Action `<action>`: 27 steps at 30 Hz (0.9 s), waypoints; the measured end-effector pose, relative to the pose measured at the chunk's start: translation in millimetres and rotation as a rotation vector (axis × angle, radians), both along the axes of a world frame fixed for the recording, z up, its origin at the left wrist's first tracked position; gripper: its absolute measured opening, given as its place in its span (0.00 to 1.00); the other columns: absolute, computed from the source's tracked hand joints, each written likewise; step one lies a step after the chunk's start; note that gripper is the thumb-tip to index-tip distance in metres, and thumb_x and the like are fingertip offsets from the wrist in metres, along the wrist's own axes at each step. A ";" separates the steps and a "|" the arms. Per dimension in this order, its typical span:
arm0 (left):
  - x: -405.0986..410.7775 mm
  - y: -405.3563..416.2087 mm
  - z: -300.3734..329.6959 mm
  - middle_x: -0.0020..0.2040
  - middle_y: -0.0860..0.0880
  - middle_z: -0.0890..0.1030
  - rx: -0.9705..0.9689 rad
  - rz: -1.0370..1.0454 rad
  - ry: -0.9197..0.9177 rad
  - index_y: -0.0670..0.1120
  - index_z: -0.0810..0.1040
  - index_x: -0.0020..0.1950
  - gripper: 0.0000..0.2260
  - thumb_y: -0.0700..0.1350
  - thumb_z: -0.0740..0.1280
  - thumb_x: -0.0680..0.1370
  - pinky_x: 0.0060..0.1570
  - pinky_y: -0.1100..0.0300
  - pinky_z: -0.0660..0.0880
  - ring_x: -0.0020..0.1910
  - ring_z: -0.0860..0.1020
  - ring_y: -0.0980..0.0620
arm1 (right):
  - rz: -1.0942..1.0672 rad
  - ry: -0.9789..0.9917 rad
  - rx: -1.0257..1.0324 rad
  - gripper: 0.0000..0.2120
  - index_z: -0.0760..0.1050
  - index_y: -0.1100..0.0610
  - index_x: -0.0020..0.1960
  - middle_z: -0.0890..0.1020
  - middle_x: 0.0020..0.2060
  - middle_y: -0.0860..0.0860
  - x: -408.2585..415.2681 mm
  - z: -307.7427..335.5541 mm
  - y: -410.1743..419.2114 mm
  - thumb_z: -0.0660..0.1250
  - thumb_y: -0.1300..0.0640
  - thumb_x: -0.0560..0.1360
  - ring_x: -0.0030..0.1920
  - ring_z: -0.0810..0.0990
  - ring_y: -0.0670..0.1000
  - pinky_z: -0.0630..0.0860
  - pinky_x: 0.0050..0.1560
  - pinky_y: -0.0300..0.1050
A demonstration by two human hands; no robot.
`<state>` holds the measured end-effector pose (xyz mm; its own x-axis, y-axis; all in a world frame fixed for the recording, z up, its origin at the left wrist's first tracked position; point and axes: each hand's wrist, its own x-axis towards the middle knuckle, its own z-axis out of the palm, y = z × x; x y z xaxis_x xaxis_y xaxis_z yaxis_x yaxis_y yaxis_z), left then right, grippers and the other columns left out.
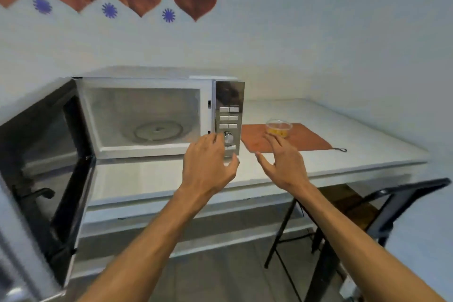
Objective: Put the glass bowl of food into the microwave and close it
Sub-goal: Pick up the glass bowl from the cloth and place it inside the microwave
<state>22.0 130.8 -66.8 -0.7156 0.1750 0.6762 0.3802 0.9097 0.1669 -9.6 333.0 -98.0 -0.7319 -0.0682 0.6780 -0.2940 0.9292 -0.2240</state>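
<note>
A white microwave [147, 81] stands on the white counter with its door [46, 154] swung wide open to the left. Its cavity holds only the glass turntable [158, 131]. The small glass bowl of yellow food [279, 128] sits on an orange mat [306, 138] to the right of the microwave. My left hand [208, 162] hovers open in front of the control panel [230, 115]. My right hand [282, 162] is open, fingers spread, just short of the bowl and not touching it.
The white counter [343, 154] runs right to a corner wall. A black folding chair [382, 208] stands under and beside the counter at the right. The open door juts out toward me on the left.
</note>
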 end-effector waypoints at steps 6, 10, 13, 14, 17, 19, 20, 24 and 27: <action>-51.9 66.5 -20.9 0.57 0.44 0.81 -0.012 0.002 -0.098 0.45 0.74 0.62 0.24 0.59 0.60 0.73 0.49 0.51 0.76 0.54 0.79 0.45 | 0.029 -0.015 -0.107 0.24 0.70 0.53 0.69 0.76 0.65 0.52 -46.4 -15.1 70.1 0.65 0.45 0.76 0.59 0.78 0.53 0.74 0.54 0.46; -88.0 112.9 -36.2 0.58 0.47 0.80 -0.038 0.019 -0.138 0.46 0.72 0.63 0.24 0.59 0.58 0.73 0.48 0.51 0.76 0.55 0.78 0.46 | 0.052 0.006 -0.118 0.22 0.71 0.52 0.67 0.77 0.63 0.50 -81.6 -27.1 113.3 0.67 0.47 0.75 0.57 0.79 0.52 0.70 0.50 0.40; -110.6 138.1 -44.5 0.58 0.47 0.80 -0.023 0.017 -0.164 0.46 0.72 0.63 0.24 0.60 0.58 0.74 0.50 0.51 0.76 0.55 0.78 0.46 | 0.082 -0.008 -0.113 0.21 0.71 0.53 0.66 0.77 0.63 0.50 -104.3 -32.5 136.4 0.66 0.47 0.75 0.56 0.79 0.52 0.71 0.49 0.40; -115.6 142.4 -46.9 0.58 0.47 0.81 -0.011 0.012 -0.172 0.47 0.73 0.62 0.24 0.60 0.57 0.74 0.50 0.50 0.77 0.54 0.78 0.46 | 0.090 -0.013 -0.118 0.21 0.71 0.53 0.66 0.77 0.63 0.51 -109.0 -33.8 139.6 0.66 0.47 0.75 0.56 0.79 0.52 0.71 0.50 0.39; -137.2 165.2 -55.5 0.56 0.46 0.81 0.034 0.002 -0.198 0.47 0.73 0.61 0.23 0.61 0.58 0.74 0.49 0.51 0.77 0.51 0.79 0.46 | 0.107 -0.043 -0.161 0.22 0.71 0.54 0.67 0.77 0.63 0.52 -130.0 -39.2 157.6 0.66 0.47 0.76 0.57 0.78 0.52 0.72 0.52 0.41; -149.0 175.6 -59.9 0.55 0.46 0.81 0.069 -0.009 -0.212 0.48 0.73 0.60 0.22 0.60 0.58 0.74 0.48 0.51 0.77 0.49 0.80 0.46 | 0.130 -0.059 -0.195 0.22 0.70 0.54 0.68 0.78 0.62 0.52 -142.4 -42.2 164.7 0.65 0.47 0.76 0.57 0.78 0.51 0.73 0.53 0.41; -156.8 181.3 -63.5 0.55 0.45 0.81 0.081 -0.014 -0.212 0.47 0.73 0.60 0.21 0.60 0.59 0.74 0.48 0.51 0.77 0.49 0.80 0.45 | 0.146 -0.067 -0.219 0.22 0.70 0.53 0.68 0.78 0.62 0.52 -150.4 -44.1 169.1 0.65 0.48 0.76 0.57 0.77 0.51 0.73 0.52 0.41; -183.3 202.5 -68.8 0.59 0.46 0.80 0.122 -0.030 -0.251 0.48 0.73 0.61 0.20 0.59 0.61 0.75 0.51 0.50 0.76 0.52 0.80 0.45 | 0.184 -0.159 -0.384 0.23 0.67 0.48 0.69 0.77 0.62 0.49 -178.7 -50.2 181.6 0.64 0.52 0.74 0.56 0.76 0.48 0.74 0.50 0.43; -202.9 215.9 -72.0 0.60 0.46 0.79 0.188 -0.023 -0.311 0.49 0.72 0.62 0.20 0.59 0.61 0.76 0.53 0.47 0.75 0.54 0.79 0.44 | 0.176 -0.206 -0.495 0.21 0.70 0.51 0.66 0.79 0.58 0.52 -198.1 -56.0 188.8 0.66 0.51 0.74 0.56 0.78 0.51 0.76 0.53 0.48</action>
